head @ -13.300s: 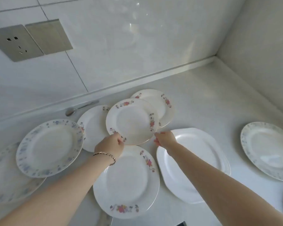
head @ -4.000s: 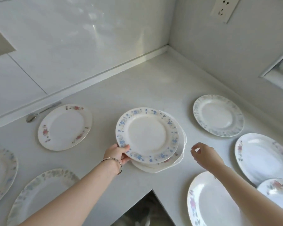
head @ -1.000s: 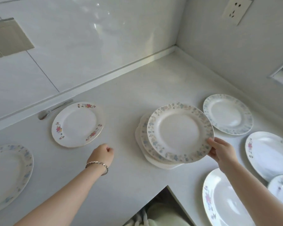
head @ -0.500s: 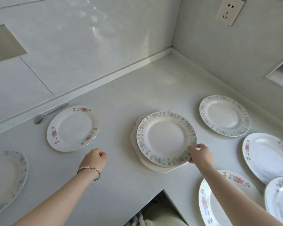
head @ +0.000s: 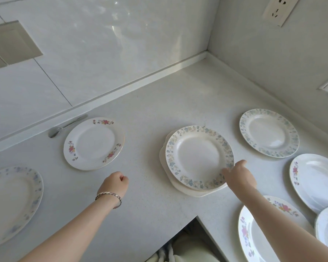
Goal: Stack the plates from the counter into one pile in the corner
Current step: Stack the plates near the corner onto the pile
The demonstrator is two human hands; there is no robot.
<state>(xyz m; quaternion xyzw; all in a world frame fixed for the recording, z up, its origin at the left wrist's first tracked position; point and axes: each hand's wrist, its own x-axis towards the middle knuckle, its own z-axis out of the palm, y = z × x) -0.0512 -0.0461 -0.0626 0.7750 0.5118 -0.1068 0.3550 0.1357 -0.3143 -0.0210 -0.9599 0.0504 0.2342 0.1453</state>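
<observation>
Glossy glazed ceramic plates (head: 199, 157); matt speckled stone-like counter (head: 150, 201); shiny metal spoon (head: 64, 126); glossy wall tiles (head: 102, 44)

The pile (head: 195, 190) shows only its top plate (head: 199, 157) and slivers beneath, so the count is unclear. The right hand (head: 239, 176) covers that plate's near rim; the fingertips are hidden. The blue-flowered plate (head: 11, 203) is cut by the left edge.

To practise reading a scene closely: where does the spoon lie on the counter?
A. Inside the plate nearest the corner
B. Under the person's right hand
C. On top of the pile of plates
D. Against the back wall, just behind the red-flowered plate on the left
D: the spoon lies along the foot of the back wall, just behind the red-flowered plate, well left of the pile.
</observation>
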